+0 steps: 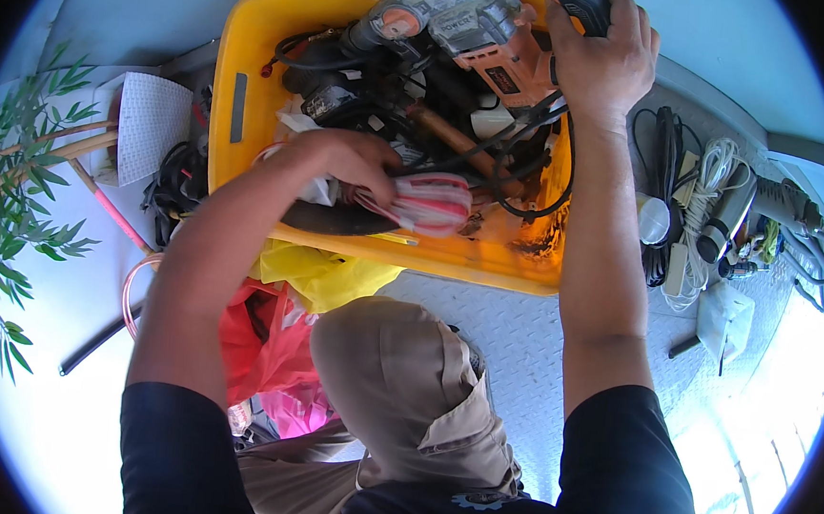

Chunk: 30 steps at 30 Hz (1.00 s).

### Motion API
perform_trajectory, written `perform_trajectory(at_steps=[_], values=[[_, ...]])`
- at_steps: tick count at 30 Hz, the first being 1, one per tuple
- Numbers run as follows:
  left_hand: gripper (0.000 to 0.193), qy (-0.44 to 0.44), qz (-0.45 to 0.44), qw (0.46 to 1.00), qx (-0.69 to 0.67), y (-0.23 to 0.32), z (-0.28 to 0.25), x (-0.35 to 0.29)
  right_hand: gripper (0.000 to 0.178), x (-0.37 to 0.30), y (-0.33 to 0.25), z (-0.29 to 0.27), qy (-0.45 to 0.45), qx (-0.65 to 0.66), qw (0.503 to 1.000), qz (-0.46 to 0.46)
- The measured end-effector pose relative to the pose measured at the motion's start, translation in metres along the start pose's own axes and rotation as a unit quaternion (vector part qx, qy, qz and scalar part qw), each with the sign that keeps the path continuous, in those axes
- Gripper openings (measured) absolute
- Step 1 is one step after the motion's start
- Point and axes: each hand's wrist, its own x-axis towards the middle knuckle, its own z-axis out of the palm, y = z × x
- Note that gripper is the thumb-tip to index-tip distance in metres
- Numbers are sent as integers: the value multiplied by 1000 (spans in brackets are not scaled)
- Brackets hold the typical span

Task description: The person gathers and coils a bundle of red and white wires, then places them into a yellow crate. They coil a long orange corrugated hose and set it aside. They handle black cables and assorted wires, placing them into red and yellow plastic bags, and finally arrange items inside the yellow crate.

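A large yellow crate (220, 162) filled with tools stands before me. My right hand (609, 65) is closed round the black handle of a grey and orange power drill (509, 71), which looks like a rotary hammer. The drill lies across the far right of the crate, its black cord hanging in a loop. Inside the crate, my left hand (372, 173) is closed on a red-and-white striped plastic bag (440, 202); some fingertips are hidden. Under that bag shows a dark curved piece (333, 219). A wooden tool handle (453, 143) lies among black cables beyond the left hand.
Red plastic bags (262, 347) and a yellow bag (320, 274) lie between the crate and my knee (381, 365). Coiled white cable (700, 215) and cylinders are to the right. A leafy plant (15, 201) and a copper-coloured tube (130, 290) are at left.
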Motion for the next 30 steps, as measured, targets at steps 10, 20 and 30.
perform_trajectory(at_steps=[10,20,30], values=[[34,253,45,919,-300,-90,-56,-50,51,2,-7,0,-14,-5,999,34],[21,495,-22,869,17,-23,-35,-60,54,1,-4,0,-29,15,999,43],[30,171,33,975,137,149,66,26,54,-1,1,0,-28,16,999,35]])
